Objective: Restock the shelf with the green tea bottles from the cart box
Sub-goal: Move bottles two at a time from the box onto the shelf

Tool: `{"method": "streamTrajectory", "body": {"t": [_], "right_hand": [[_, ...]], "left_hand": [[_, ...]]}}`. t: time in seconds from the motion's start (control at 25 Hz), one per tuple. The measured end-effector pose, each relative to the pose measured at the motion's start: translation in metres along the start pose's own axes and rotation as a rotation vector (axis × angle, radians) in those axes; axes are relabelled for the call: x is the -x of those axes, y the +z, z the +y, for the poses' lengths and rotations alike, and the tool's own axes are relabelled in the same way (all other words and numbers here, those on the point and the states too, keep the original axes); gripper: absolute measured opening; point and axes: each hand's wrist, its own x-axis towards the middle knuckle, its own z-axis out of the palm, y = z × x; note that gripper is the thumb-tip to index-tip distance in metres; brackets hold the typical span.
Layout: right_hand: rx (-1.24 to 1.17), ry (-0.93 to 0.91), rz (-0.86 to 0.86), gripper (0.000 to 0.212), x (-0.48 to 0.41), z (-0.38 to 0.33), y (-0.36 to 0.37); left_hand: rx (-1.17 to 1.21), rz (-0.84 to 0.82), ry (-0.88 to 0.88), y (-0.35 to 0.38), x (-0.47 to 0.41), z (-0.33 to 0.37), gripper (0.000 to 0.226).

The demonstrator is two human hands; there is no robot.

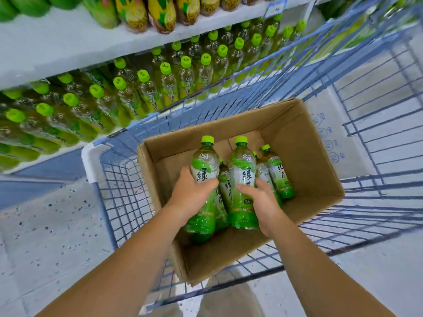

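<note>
An open cardboard box point(304, 156) sits in a blue wire cart point(119, 193). Inside the box, my left hand point(191, 194) grips a green tea bottle point(204, 161) around its middle. My right hand point(263, 202) grips a second green tea bottle point(242, 172) beside it. Both held bottles stand roughly upright with light green caps on top. A few more green tea bottles point(278, 177) stand in the box behind and to the right of them. The shelf point(75, 45) to the left holds rows of the same bottles point(146, 88).
An upper shelf carries yellow-and-green labelled bottles point(160, 12). A white printed carton point(332, 138) lies in the cart to the right of the box. The cart's white corner guard point(88, 161) is close to the shelf. Speckled grey floor lies at the lower left.
</note>
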Motion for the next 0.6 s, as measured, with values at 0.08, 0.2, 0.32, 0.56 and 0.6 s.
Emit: {"method": "streamTrajectory", "body": {"t": [0.08, 0.2, 0.32, 0.56, 0.6], "right_hand": [[0.002, -0.026, 0.020, 0.029, 0.033, -0.012, 0.012], [0.010, -0.058, 0.043, 0.022, 0.072, -0.017, 0.027], [0.054, -0.095, 0.068, 0.018, 0.105, -0.022, 0.045], [0.183, -0.193, 0.018, 0.026, 0.150, -0.037, 0.088], [0.199, -0.212, -0.006, 0.026, 0.157, -0.039, 0.097]], "left_hand": [[-0.037, -0.026, 0.027, -0.014, 0.025, 0.013, 0.055], [-0.069, -0.034, 0.042, -0.040, 0.056, 0.028, 0.063], [-0.064, -0.068, 0.093, -0.069, 0.083, 0.035, 0.062], [-0.040, -0.012, 0.153, -0.137, 0.141, 0.041, 0.057], [-0.033, 0.007, 0.153, -0.148, 0.151, 0.039, 0.055]]}}
